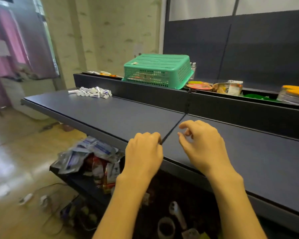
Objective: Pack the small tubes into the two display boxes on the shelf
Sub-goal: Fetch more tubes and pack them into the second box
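Tubes (92, 92) lie in a loose heap at the far left of the shelf (110, 114), none packed as far as you can see, and no display boxes show in this view. Your left hand (143, 152) is curled shut over the near edge, apparently holding nothing; your right hand (201, 142) hovers with fingers loosely bent, empty. Judging by this, the whole job remains.
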Motion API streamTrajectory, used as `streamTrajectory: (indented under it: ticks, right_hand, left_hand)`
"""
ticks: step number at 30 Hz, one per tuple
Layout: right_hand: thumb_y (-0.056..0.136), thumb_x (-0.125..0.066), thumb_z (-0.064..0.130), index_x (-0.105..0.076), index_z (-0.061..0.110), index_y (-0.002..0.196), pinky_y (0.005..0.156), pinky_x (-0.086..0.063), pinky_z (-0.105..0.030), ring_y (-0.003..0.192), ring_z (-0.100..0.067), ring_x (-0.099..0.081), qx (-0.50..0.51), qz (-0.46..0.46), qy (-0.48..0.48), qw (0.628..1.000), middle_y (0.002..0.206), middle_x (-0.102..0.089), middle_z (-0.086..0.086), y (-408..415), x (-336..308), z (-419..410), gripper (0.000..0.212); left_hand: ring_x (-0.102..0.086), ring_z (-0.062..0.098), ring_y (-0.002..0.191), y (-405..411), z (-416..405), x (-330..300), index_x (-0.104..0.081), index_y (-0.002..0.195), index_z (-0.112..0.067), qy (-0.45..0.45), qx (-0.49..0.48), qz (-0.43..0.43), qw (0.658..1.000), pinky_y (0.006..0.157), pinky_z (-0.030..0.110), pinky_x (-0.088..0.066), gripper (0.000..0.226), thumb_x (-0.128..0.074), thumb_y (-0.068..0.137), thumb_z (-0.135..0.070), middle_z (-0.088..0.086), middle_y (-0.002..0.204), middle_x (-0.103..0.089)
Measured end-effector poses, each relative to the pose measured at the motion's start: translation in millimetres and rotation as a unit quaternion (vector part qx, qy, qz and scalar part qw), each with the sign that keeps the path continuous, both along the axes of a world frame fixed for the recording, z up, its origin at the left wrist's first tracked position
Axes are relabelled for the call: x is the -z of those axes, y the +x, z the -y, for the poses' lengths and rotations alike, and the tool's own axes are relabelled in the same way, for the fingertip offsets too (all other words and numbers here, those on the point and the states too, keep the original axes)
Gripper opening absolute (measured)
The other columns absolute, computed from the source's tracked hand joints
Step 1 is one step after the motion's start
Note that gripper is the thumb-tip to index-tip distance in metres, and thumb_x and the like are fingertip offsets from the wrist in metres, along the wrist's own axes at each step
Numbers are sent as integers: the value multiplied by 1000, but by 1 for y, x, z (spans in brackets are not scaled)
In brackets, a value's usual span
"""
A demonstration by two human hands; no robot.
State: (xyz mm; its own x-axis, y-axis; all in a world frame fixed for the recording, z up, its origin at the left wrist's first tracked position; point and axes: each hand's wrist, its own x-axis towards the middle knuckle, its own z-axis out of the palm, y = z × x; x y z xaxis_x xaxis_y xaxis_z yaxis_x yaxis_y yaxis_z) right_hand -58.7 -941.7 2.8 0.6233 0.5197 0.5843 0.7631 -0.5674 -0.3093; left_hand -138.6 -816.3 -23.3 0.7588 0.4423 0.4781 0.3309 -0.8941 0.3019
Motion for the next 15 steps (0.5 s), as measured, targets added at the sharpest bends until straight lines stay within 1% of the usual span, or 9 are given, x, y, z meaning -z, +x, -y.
streamTrajectory:
  ticks: [3, 7, 11, 13, 15]
  right_hand:
    - [91, -57, 30, -62, 22, 114, 80, -48, -39, 94, -24, -57, -2, 5, -7, 1000, 99, -63, -2, 1, 4, -57, 25]
    - [91, -56, 32, -62, 22, 115, 79, -47, -38, 97, -26, -56, -14, 9, 7, 1000, 102, -63, -2, 9, 7, -150, 26]
    - [91, -55, 33, -62, 23, 114, 80, -45, -37, 99, -28, -56, -36, -4, 16, 999, 103, -63, -3, 17, 0, -260, 26]
    - [91, -55, 34, -62, 23, 114, 81, -44, -37, 101, -28, -55, -35, -12, 15, 999, 105, -62, -3, 18, -4, -292, 26]
    - [92, -54, 35, -61, 25, 115, 81, -43, -36, 102, -27, -55, -37, -10, 11, 999, 107, -61, -2, 21, -8, -334, 26]
  left_hand:
    - [-55, 23, 101, -6, -63, 5, -60, 115, -22, -1, -18, 4, 1000, 81, 37, -46, 28, -43, 93, -22, -1, 106, -66]
    - [-56, 20, 100, -2, -145, 10, -59, 116, -23, 3, -29, -1, 1000, 82, 35, -47, 28, -43, 94, -23, -2, 107, -66]
    - [-55, 19, 102, 0, -251, 5, -58, 118, -25, 10, -55, -26, 998, 82, 33, -44, 28, -42, 95, -25, -4, 110, -65]
    - [-54, 20, 104, -1, -284, -1, -57, 118, -25, 14, -68, -40, 997, 85, 34, -44, 28, -42, 95, -25, -4, 112, -64]
    - [-53, 20, 104, -1, -325, -5, -58, 118, -25, 14, -74, -38, 996, 84, 34, -43, 28, -41, 95, -25, -4, 113, -63]
